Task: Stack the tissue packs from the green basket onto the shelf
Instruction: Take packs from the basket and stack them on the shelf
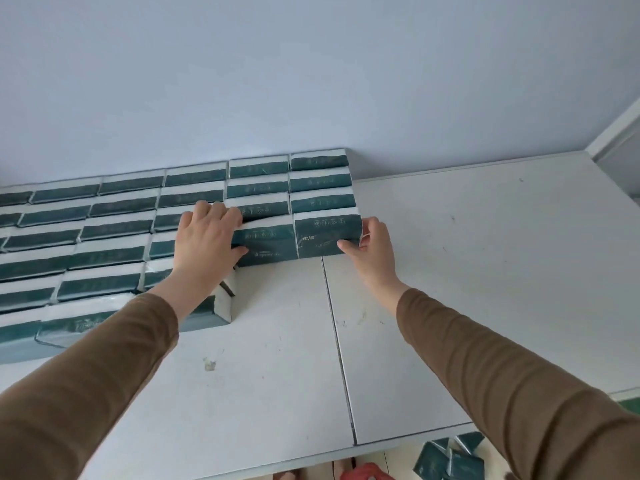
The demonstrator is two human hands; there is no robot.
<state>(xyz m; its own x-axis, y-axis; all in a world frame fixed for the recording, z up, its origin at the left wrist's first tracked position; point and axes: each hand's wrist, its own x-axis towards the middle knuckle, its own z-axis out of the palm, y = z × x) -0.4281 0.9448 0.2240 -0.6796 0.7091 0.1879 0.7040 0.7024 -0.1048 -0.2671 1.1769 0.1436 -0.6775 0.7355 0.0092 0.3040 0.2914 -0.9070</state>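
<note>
Left hand [207,237] is gripping the near-left pack [268,242], right hand [372,245] pinching the near-right pack [325,237]; uneven pushing is risking skewed rows [114,216].

A pale blue wall [311,81] meets a white frame [614,131] at far right; a red object [369,472] lies on the floor [398,457]

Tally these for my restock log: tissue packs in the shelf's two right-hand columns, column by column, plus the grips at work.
Rightmost-column tissue packs: 4
Next-column tissue packs: 4
Grips (bare hands): 2, left grip and right grip, each holding a front pack
Total: 10
</note>
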